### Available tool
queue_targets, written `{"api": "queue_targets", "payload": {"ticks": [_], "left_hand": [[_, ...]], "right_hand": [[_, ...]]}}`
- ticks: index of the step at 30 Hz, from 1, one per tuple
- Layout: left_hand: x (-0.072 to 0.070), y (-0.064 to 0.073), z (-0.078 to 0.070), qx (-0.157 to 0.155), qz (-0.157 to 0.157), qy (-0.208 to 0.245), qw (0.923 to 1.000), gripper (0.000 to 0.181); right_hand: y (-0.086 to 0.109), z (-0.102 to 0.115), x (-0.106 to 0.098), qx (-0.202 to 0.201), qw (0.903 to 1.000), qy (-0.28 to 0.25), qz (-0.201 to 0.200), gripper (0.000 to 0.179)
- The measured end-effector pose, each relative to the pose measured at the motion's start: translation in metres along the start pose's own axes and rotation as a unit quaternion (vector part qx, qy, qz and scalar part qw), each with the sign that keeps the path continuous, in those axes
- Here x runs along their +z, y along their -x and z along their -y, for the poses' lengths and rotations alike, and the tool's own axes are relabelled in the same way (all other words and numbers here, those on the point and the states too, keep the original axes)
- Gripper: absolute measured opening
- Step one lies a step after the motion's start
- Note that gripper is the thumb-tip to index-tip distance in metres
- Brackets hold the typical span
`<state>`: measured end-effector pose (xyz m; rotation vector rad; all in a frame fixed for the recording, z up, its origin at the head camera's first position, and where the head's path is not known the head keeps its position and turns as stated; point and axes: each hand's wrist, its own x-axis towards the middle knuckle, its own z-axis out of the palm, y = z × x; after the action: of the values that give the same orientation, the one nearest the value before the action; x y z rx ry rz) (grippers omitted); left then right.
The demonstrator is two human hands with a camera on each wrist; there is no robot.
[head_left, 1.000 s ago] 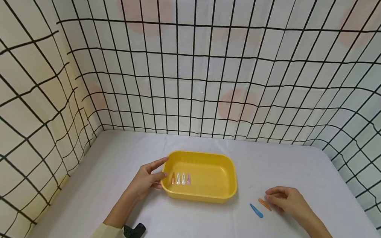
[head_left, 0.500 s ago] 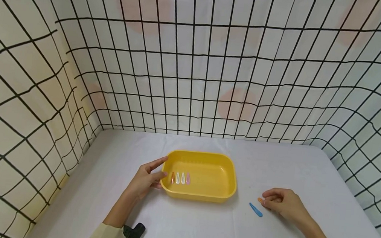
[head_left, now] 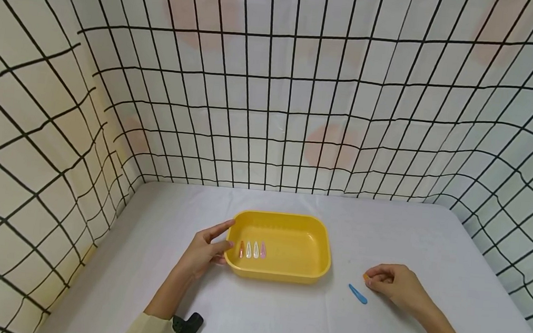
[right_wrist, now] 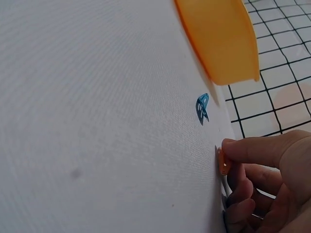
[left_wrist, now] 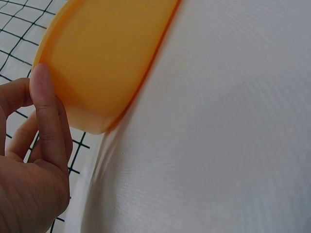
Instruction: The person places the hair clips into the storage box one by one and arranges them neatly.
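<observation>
The left hand (head_left: pixel 199 251) holds the left end of a yellow tray (head_left: pixel 280 276), thumb at the rim, other fingers along the outside. Inside that end lie several snap hair clips in a row: an orange clip (head_left: pixel 242 249), two white clips (head_left: pixel 252 250) and a pink clip (head_left: pixel 263 250). To the right of the tray, the right hand (head_left: pixel 398 287) pinches another orange hair clip (right_wrist: pixel 223 162) between thumb and fingertips, close to the cloth; the fingers hide much of it in the head view. A blue hair clip (head_left: pixel 358 294) lies on the cloth just left of this hand.
White cloth (head_left: pixel 272 320) covers the table. A black wire grid (head_left: pixel 290 113) with white sheeting behind it stands at the back and both sides. A black wrist camera mount (head_left: pixel 188 323) sits on the left forearm, by a pale sleeve (head_left: pixel 149 331).
The right hand has moved slightly left and down onto the orange hair clip, and now pinches it; the clip lay uncovered on the cloth before. The left hand and tray have stayed put.
</observation>
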<state>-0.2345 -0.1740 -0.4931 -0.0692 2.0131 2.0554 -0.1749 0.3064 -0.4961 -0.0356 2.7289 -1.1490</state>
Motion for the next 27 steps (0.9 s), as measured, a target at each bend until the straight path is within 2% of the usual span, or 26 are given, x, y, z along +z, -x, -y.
{"api": "queue_targets", "payload": {"ticks": [5, 11, 18, 20, 24, 27], "left_hand": [[0.001, 0.000, 0.000, 0.001, -0.002, 0.000, 1.0000, 0.063], [0.001, -0.001, 0.001, -0.002, -0.002, 0.000, 1.0000, 0.063], [0.000, -0.001, 0.002, 0.000, 0.001, 0.002, 1.0000, 0.064], [0.001, -0.001, 0.001, 0.000, 0.000, 0.002, 1.0000, 0.064], [0.001, 0.000, 0.001, 0.000, -0.001, 0.005, 1.0000, 0.063], [0.001, 0.000, 0.001, 0.000, -0.002, 0.007, 1.0000, 0.063]], "right_hand": [[0.000, -0.001, -0.002, -0.002, 1.0000, -0.008, 0.002, 0.028], [0.001, -0.001, -0.005, 0.022, 0.9986, -0.047, 0.008, 0.036], [-0.002, -0.007, -0.007, 0.017, 0.9872, -0.158, 0.007, 0.036], [-0.003, -0.009, -0.007, 0.015, 0.9846, -0.174, 0.007, 0.033], [-0.002, -0.011, -0.007, 0.025, 0.9855, -0.168, 0.003, 0.028], [-0.001, -0.010, -0.008, 0.026, 0.9903, -0.136, 0.003, 0.027]]}}
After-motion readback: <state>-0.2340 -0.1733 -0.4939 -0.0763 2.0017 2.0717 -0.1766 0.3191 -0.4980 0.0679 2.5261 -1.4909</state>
